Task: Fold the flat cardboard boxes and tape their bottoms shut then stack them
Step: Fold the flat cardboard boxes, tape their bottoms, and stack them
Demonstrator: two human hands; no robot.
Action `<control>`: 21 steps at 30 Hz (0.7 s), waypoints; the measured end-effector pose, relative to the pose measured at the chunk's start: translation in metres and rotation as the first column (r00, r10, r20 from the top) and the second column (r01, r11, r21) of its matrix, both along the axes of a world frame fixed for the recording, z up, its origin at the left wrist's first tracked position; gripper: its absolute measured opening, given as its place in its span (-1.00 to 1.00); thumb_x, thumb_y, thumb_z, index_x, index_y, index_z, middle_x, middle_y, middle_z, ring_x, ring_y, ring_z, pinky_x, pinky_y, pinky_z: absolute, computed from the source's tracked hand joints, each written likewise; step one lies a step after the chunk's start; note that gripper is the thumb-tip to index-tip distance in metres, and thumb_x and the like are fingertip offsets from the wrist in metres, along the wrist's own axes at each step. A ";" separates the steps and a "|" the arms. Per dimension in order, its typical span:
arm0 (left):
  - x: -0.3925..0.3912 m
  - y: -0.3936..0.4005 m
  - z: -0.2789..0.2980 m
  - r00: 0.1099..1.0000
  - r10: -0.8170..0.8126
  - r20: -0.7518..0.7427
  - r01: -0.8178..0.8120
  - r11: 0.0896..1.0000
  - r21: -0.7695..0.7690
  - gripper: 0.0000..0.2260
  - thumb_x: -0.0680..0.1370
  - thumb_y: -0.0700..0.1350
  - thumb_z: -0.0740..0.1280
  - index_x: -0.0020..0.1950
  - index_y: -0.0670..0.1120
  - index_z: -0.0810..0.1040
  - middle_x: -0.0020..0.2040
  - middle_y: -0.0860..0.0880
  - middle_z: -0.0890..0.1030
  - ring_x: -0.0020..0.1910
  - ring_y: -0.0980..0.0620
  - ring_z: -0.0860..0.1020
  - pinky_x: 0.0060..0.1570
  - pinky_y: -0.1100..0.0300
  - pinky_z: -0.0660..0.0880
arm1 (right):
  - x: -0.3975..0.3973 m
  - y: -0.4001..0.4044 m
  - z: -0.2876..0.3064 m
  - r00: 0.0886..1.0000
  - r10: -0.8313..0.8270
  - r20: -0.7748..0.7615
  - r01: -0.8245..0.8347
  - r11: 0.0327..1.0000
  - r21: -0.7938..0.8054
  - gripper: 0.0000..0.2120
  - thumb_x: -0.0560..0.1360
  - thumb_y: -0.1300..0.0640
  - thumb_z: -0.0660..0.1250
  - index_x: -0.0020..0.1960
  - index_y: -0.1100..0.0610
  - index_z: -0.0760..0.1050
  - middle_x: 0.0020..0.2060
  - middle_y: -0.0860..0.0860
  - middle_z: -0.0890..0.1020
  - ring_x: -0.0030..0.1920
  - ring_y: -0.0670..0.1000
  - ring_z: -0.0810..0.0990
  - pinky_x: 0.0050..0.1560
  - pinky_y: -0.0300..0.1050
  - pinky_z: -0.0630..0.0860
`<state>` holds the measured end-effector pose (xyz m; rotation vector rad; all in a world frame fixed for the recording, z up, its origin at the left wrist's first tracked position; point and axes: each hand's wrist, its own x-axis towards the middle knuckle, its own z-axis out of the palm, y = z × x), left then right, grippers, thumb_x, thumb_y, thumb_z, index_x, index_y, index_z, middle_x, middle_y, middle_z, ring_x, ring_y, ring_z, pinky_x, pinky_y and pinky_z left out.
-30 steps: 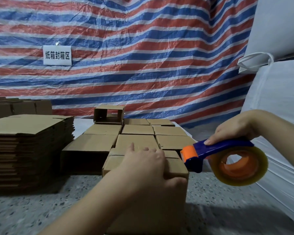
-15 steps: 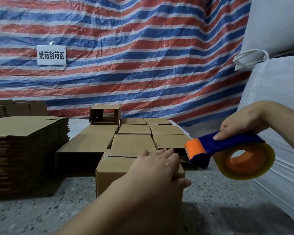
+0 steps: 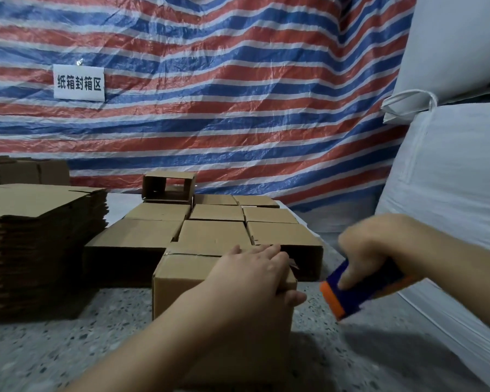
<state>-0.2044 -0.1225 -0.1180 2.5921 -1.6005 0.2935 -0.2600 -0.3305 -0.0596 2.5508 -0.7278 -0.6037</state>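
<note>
Our left hand (image 3: 255, 274) presses flat on the box (image 3: 181, 275); our right hand (image 3: 379, 250) grips the tape dispenser (image 3: 348, 295). Keep flaps flush before taping.

Matt brown cardboard box (image 3: 181, 281) under my left hand (image 3: 252, 275); glossy plastic tape dispenser (image 3: 351, 292) in my right hand (image 3: 379, 250); speckled stone floor (image 3: 68, 349); woven plastic tarp (image 3: 210, 94).

Dim indoor light, motion-blurred right hand (image 3: 379, 250)
</note>
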 end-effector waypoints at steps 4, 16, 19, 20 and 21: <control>0.000 -0.001 -0.004 1.000 -0.002 0.015 0.003 0.999 -0.039 -0.41 0.57 0.33 0.09 0.53 0.08 0.21 0.58 0.05 0.17 0.56 0.05 0.09 0.50 -0.11 -0.01 | 0.000 -0.025 -0.059 0.913 0.195 0.358 -0.186 0.981 -0.062 -0.51 0.44 -0.44 0.28 -0.24 -0.01 0.35 -0.30 -0.12 0.41 -0.33 -0.12 0.43 -0.34 -0.13 0.39; -0.001 -0.001 -0.006 1.000 -0.007 0.020 0.008 0.997 -0.071 -0.42 0.58 0.31 0.11 0.54 0.08 0.20 0.58 0.05 0.19 0.55 0.03 0.13 0.50 -0.09 0.00 | 0.011 -0.023 -0.172 0.678 0.099 0.729 -0.120 0.993 -0.024 -0.47 0.53 -0.47 0.01 -0.16 -0.04 0.42 -0.28 -0.11 0.53 -0.27 -0.10 0.54 -0.27 -0.18 0.45; 0.000 0.000 -0.006 0.999 -0.016 0.032 0.019 0.996 -0.083 -0.42 0.58 0.33 0.09 0.52 0.08 0.23 0.56 0.06 0.23 0.54 0.05 0.16 0.49 -0.09 0.04 | 0.010 -0.014 -0.154 0.703 0.093 0.705 -0.074 0.996 -0.058 -0.29 0.52 -0.49 -0.20 -0.14 0.00 0.50 -0.18 -0.07 0.60 -0.14 -0.04 0.58 -0.03 -0.03 0.43; 0.000 0.000 -0.007 0.999 -0.016 0.033 0.018 0.997 -0.081 -0.42 0.58 0.32 0.09 0.52 0.08 0.22 0.56 0.06 0.22 0.54 0.05 0.15 0.50 -0.09 0.04 | 0.008 -0.009 -0.145 0.666 0.100 0.739 -0.079 0.995 -0.063 -0.27 0.52 -0.48 -0.25 -0.08 -0.01 0.52 -0.11 -0.05 0.61 -0.06 -0.02 0.58 0.04 -0.01 0.45; 0.000 0.000 -0.007 0.999 -0.012 0.034 0.015 0.997 -0.077 -0.43 0.58 0.32 0.10 0.52 0.08 0.22 0.57 0.06 0.21 0.55 0.05 0.14 0.50 -0.09 0.03 | 0.006 -0.006 -0.136 0.587 0.104 0.803 -0.105 0.993 -0.052 -0.26 0.51 -0.46 -0.29 -0.06 -0.02 0.51 -0.10 -0.05 0.60 -0.05 -0.03 0.57 0.05 -0.01 0.49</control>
